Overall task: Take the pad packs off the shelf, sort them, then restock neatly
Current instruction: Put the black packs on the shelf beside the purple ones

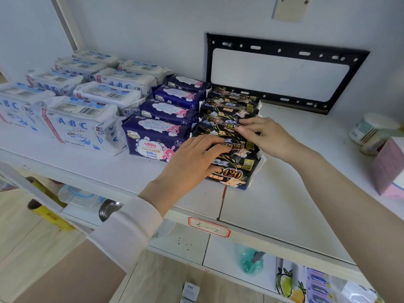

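Head view: black packs (232, 174) beside navy row (157, 136).
With left grip (192, 160) flat and right grip (260, 132) seemingly pinching one, we square edges.

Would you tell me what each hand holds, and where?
The left hand rests flat atop a black pack; right hand pinches the pack behind, by its top.

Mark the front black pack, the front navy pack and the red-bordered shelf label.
front black pack (231, 174), head view, on its printed front face.
front navy pack (150, 147), head view, on its front face.
red-bordered shelf label (208, 228), head view, on its white middle.
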A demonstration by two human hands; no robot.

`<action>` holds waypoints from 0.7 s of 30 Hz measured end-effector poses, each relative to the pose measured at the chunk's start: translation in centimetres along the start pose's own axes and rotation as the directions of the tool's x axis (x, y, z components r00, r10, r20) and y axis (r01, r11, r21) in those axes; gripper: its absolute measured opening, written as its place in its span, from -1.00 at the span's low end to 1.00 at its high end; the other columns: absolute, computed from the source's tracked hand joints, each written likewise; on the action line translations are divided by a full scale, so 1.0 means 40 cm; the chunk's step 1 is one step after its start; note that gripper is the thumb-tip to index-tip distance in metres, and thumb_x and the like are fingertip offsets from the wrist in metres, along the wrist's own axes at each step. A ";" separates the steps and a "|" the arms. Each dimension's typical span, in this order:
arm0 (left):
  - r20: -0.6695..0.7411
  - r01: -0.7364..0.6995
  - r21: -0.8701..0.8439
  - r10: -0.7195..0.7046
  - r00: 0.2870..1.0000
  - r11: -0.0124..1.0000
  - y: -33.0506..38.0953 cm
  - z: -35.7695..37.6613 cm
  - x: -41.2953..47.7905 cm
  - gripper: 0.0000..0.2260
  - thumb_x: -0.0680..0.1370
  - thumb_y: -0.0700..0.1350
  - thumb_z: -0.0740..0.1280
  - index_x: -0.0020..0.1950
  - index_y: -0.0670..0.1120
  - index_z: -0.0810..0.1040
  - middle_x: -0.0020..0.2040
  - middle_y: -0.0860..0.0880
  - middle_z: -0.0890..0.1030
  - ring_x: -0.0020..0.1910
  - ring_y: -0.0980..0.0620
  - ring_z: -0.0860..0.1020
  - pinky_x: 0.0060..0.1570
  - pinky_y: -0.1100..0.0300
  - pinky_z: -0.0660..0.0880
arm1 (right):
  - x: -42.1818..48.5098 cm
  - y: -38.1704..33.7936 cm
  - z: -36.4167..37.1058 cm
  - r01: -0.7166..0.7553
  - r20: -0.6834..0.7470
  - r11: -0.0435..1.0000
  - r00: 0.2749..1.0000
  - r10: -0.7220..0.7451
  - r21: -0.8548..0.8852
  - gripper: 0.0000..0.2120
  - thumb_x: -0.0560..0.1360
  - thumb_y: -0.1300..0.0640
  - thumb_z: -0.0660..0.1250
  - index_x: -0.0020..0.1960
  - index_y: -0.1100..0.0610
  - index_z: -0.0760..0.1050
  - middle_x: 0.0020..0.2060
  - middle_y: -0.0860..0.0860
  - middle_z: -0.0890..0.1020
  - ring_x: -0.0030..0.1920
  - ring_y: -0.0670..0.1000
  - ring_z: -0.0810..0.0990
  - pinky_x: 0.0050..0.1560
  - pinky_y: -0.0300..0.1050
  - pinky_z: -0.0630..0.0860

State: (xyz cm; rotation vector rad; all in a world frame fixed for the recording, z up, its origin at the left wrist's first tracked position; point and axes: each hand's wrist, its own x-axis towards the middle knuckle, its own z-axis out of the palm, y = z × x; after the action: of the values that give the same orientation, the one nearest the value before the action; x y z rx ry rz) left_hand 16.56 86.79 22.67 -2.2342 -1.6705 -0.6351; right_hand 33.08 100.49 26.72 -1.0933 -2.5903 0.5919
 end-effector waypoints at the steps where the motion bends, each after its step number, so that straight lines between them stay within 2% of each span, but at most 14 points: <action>1: 0.006 -0.003 0.001 0.003 1.000 1.000 0.001 -0.002 0.000 -0.50 0.30 -0.13 0.54 0.20 -0.10 0.48 0.16 -0.12 0.56 0.12 -0.13 0.56 0.11 0.01 0.46 | -0.004 -0.002 -0.001 -0.005 0.001 1.000 1.000 0.005 -0.001 -0.63 0.56 -0.13 0.11 0.25 -0.03 0.51 0.39 -0.05 0.38 0.40 0.05 0.21 0.36 -0.07 0.13; 5: -0.002 -0.009 0.017 0.009 1.000 1.000 0.008 -0.015 -0.001 -0.45 0.29 -0.08 0.54 0.22 -0.11 0.48 0.18 -0.11 0.56 0.13 -0.11 0.56 0.19 0.01 0.39 | -0.024 -0.018 0.000 -0.008 -0.044 1.000 0.999 0.009 0.004 -0.62 0.57 -0.12 0.11 0.31 -0.03 0.45 0.40 -0.04 0.35 0.42 0.02 0.20 0.38 -0.07 0.13; 9: -0.003 0.033 0.023 -0.033 0.999 0.999 0.016 -0.036 -0.007 -0.50 0.36 -0.01 0.43 0.25 -0.14 0.48 0.21 -0.11 0.55 0.18 -0.11 0.54 0.24 0.03 0.22 | -0.052 -0.045 0.003 -0.007 -0.194 1.000 0.981 0.001 -0.027 -0.61 0.56 -0.06 0.17 0.33 0.05 0.44 0.38 -0.02 0.40 0.39 0.03 0.26 0.38 -0.11 0.17; 11: 0.014 0.064 0.010 -0.064 0.998 0.998 0.017 -0.048 -0.017 -0.53 0.40 0.02 0.36 0.25 -0.13 0.47 0.23 -0.11 0.53 0.22 -0.12 0.51 0.26 0.04 0.20 | -0.074 -0.063 0.003 -0.015 -0.268 0.999 0.963 0.002 -0.045 -0.62 0.56 -0.04 0.19 0.31 0.08 0.46 0.35 0.00 0.43 0.38 0.04 0.28 0.36 -0.12 0.19; 14: -0.004 0.110 -0.009 -0.110 0.994 0.994 0.016 -0.069 -0.040 -0.55 0.42 -0.01 0.41 0.26 -0.13 0.47 0.27 -0.11 0.50 0.27 -0.12 0.47 0.28 0.06 0.18 | -0.119 -0.097 0.009 -0.039 -0.369 0.995 0.930 0.002 -0.091 -0.64 0.56 0.00 0.21 0.29 0.12 0.48 0.33 0.03 0.46 0.38 0.07 0.29 0.34 -0.14 0.20; 21: 0.019 0.170 -0.108 -0.169 0.985 0.979 0.014 -0.170 -0.166 -0.56 0.54 -0.01 0.27 0.39 -0.10 0.35 0.39 -0.05 0.39 0.38 -0.04 0.33 0.39 0.07 0.15 | -0.242 -0.238 0.080 -0.075 -0.544 0.989 0.839 -0.008 -0.129 -0.69 0.53 0.09 0.28 0.23 0.18 0.53 0.23 0.10 0.54 0.32 0.12 0.41 0.32 -0.02 0.32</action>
State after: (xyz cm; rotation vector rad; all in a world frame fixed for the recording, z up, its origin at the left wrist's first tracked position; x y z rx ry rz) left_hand 14.33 77.92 25.24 -2.1855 -1.8891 -0.7751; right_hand 32.51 86.55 27.50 -1.1495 -2.1356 0.0665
